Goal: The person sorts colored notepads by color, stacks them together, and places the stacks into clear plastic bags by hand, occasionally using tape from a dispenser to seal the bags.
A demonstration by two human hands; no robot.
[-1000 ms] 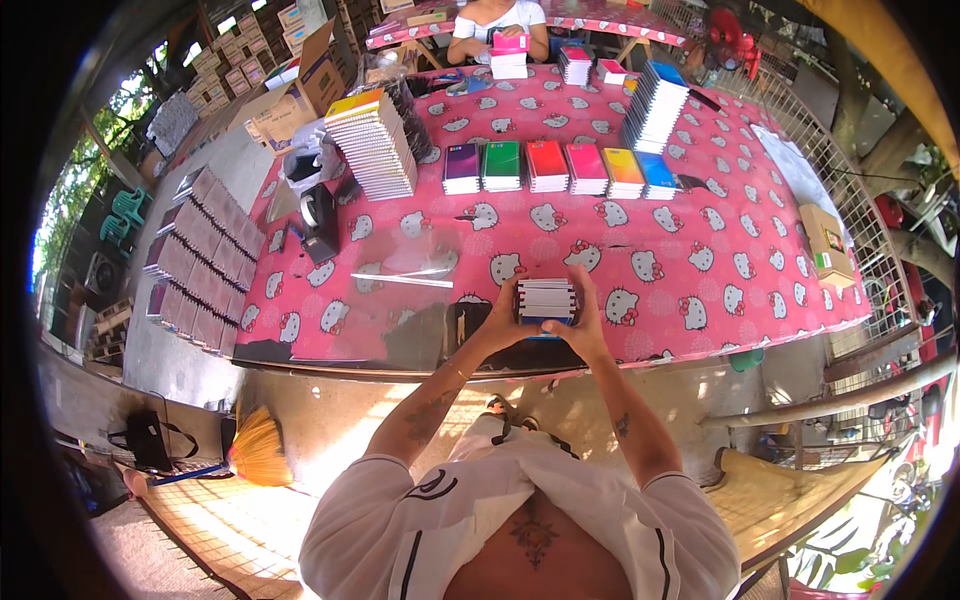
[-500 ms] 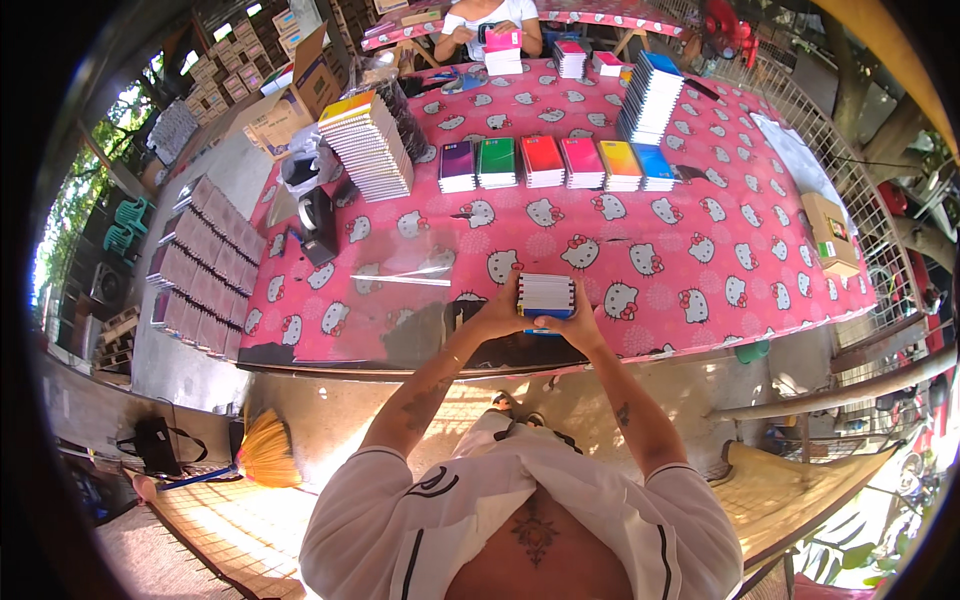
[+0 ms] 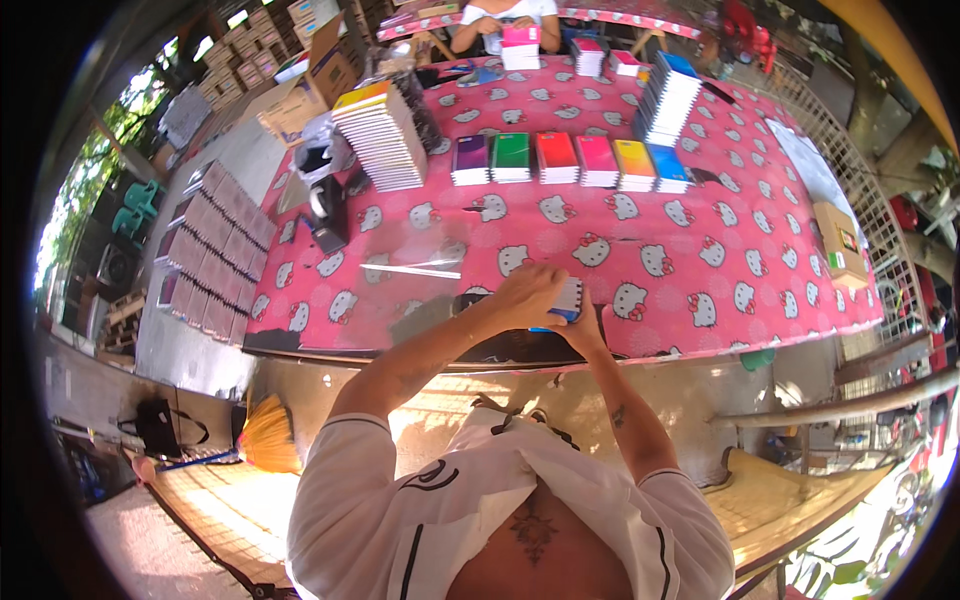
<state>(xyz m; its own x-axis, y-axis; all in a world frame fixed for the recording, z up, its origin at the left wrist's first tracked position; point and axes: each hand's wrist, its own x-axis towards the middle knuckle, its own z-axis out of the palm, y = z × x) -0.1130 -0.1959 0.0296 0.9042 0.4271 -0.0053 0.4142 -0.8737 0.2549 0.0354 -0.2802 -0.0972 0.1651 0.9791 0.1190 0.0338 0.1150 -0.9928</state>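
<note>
A small stack of spiral notebooks [image 3: 571, 296] with a blue cover stands on edge at the table's near side, page edges and coil upward. My left hand [image 3: 533, 294] lies across its top and left side, fingers bent over it and hiding much of it. My right hand [image 3: 583, 328] grips the right side, thumb against the blue cover. Left of them, a clear plastic sheet [image 3: 405, 290] lies flat on the pink patterned cloth. Beyond my hands runs a row of short notebook stacks, among them purple [image 3: 471, 160], green [image 3: 511, 157], red [image 3: 557, 157] and yellow [image 3: 634, 164].
Tall notebook stacks rise at left [image 3: 380, 135] and right [image 3: 670, 100]. A black tape dispenser [image 3: 328, 212] stands near the left edge, with wrapped notebook bundles [image 3: 215, 250] beyond it. A small carton [image 3: 840, 245] sits far right. Across the table, a person handles pink notebooks [image 3: 521, 48].
My left hand has moved from the stack's left side up over its top. My right hand keeps its grip. The view has shifted slightly.
</note>
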